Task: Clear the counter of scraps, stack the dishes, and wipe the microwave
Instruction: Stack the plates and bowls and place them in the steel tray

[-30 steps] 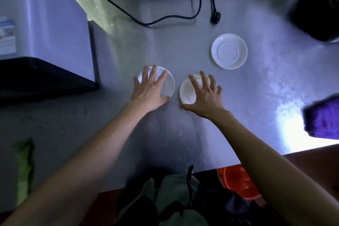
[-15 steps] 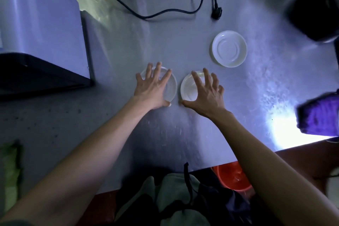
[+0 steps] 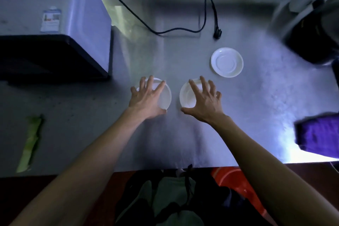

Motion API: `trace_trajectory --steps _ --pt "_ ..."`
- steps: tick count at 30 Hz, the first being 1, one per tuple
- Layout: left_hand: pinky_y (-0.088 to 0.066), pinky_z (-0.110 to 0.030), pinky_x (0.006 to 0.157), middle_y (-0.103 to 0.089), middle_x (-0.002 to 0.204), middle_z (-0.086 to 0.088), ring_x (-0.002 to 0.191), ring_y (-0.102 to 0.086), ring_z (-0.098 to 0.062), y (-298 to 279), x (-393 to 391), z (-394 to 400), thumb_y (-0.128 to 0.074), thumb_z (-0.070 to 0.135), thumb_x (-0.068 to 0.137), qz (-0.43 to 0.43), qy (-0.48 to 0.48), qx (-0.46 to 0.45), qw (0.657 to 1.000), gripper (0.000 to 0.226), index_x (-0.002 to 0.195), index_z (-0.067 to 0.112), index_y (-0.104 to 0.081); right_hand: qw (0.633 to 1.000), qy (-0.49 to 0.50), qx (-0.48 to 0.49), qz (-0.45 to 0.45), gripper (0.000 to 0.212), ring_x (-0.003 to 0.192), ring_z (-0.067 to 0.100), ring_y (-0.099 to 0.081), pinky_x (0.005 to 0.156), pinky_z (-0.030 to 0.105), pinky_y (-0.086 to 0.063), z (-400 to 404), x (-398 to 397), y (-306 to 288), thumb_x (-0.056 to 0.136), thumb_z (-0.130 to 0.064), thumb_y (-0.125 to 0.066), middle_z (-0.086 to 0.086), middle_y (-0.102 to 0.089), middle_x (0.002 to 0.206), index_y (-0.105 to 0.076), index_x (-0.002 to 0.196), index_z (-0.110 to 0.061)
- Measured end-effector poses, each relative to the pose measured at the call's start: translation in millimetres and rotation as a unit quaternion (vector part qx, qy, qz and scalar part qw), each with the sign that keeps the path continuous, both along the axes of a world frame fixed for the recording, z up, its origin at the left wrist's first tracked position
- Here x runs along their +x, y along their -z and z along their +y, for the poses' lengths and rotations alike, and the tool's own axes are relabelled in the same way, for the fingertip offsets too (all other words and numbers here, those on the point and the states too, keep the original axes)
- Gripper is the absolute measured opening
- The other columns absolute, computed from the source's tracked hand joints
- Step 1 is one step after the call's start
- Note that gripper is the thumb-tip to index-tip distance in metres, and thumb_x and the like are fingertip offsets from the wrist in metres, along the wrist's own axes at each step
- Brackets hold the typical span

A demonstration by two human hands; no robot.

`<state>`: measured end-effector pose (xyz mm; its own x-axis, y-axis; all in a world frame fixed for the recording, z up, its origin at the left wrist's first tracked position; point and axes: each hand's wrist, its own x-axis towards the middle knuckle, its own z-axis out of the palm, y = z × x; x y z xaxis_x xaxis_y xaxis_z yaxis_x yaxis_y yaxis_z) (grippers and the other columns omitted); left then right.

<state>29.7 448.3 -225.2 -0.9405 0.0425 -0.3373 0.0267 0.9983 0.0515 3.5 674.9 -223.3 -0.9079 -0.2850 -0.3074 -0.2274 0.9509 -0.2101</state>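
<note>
Two small white dishes sit side by side on the steel counter [image 3: 192, 134]. My left hand [image 3: 146, 98] lies spread over the left dish [image 3: 166, 97], fingertips at its far rim and thumb hooked at its near rim. Over the right dish [image 3: 185, 95] my right hand [image 3: 204, 102] arches, its curved fingers reaching the far rim and its thumb on the near rim. A third white saucer [image 3: 227, 62] lies apart at the back right. The white microwave [image 3: 55, 14] with its dark door stands at the left. A green vegetable scrap [image 3: 30, 142] lies near the front left edge.
A black cord with its loose plug [image 3: 217, 33] trails across the back of the counter. A dark appliance [image 3: 315, 33] fills the right rear corner. A purple cloth [image 3: 319, 134] lies at the right edge. A red bucket [image 3: 229, 178] sits below the counter's front edge.
Both hands stay over the same two dishes, which now sit a little further apart. The view has tilted up, showing the window frame at the back.
</note>
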Motion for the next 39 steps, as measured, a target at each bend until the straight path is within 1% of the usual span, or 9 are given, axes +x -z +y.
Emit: trace_trajectory --steps 5,10,15,18,28,34,37,39 --pt "-0.033 -0.063 0.103 -0.009 0.155 -0.004 0.143 -0.011 -0.034 -21.8 50.8 -10.9 -0.069 0.074 0.05 0.015 -0.083 0.009 0.996 0.116 0.147 0.043 -0.012 0.997 -0.073 -0.016 0.022 0.115 0.147 0.038 -0.007 0.108 0.059 -0.027 -16.3 14.6 -9.3 0.063 -0.078 -0.067 0.004 -0.001 0.164 -0.009 0.155 -0.038" --pt "-0.025 -0.062 0.11 0.0 0.158 0.001 0.146 -0.003 -0.031 -37.8 110.7 -30.0 -0.066 0.073 0.056 -0.002 -0.17 0.022 0.985 0.114 0.148 0.044 -0.006 0.987 -0.156 -0.035 0.031 0.115 0.146 0.039 -0.008 0.108 0.06 -0.027 -49.0 37.7 -16.8 0.063 -0.077 -0.069 0.005 -0.003 0.163 -0.01 0.154 -0.037" --pt "-0.028 -0.064 0.107 -0.003 0.158 -0.001 0.145 -0.005 -0.034 -44.3 168.7 -57.5 -0.063 0.075 0.059 0.024 -0.232 0.026 0.972 0.112 0.15 0.042 -0.007 0.971 -0.233 -0.047 0.035 0.115 0.146 0.04 -0.01 0.108 0.062 -0.028 -91.0 62.5 -22.8 0.063 -0.076 -0.07 0.006 -0.004 0.163 -0.011 0.154 -0.037" --pt "-0.026 -0.064 0.108 -0.001 0.158 -0.001 0.145 -0.003 -0.035 -42.2 199.2 -75.5 -0.061 0.077 0.059 0.02 -0.269 0.024 0.963 0.112 0.15 0.043 -0.004 0.96 -0.272 -0.045 0.043 0.115 0.146 0.041 -0.011 0.107 0.064 -0.029 -119.2 78.5 -24.1 0.063 -0.077 -0.07 0.007 -0.006 0.162 -0.012 0.154 -0.037" --pt "-0.025 -0.065 0.109 0.003 0.16 0.0 0.147 0.002 -0.032 -30.1 309.3 -158.0 -0.059 0.078 0.058 0.015 -0.379 0.045 0.924 0.113 0.15 0.044 -0.002 0.924 -0.377 -0.015 0.063 0.114 0.144 0.04 -0.015 0.103 0.064 -0.034 -239.0 150.6 -24.2 0.062 -0.078 -0.069 0.007 -0.011 0.161 -0.016 0.153 -0.035" --pt "-0.027 -0.062 0.109 -0.001 0.159 -0.003 0.146 -0.002 -0.034 -25.6 384.2 -226.4 -0.059 0.08 0.057 0.034 -0.426 0.043 0.903 0.115 0.151 0.042 -0.004 0.903 -0.425 0.005 0.07 0.114 0.146 0.039 -0.012 0.105 0.062 -0.034 -321.5 213.1 -33.4 0.065 -0.077 -0.069 0.006 -0.007 0.163 -0.013 0.155 -0.036" --pt "-0.025 -0.062 0.11 0.002 0.159 -0.003 0.147 0.001 -0.035 -25.7 418.4 -261.2 -0.06 0.079 0.06 0.031 -0.443 0.045 0.895 0.115 0.151 0.042 -0.001 0.896 -0.44 0.003 0.069 0.114 0.148 0.039 -0.009 0.108 0.063 -0.031 -361.8 242.4 -39.7 0.066 -0.077 -0.069 0.006 -0.004 0.164 -0.012 0.156 -0.036" --pt "-0.025 -0.061 0.11 0.002 0.16 -0.004 0.147 0.001 -0.034 -28.4 440.0 -283.0 -0.061 0.077 0.061 0.032 -0.454 0.046 0.889 0.113 0.152 0.041 -0.003 0.892 -0.446 0.003 0.071 0.113 0.148 0.039 -0.008 0.109 0.064 -0.029 -386.2 259.7 -45.3 0.067 -0.076 -0.069 0.006 -0.003 0.165 -0.012 0.156 -0.036"
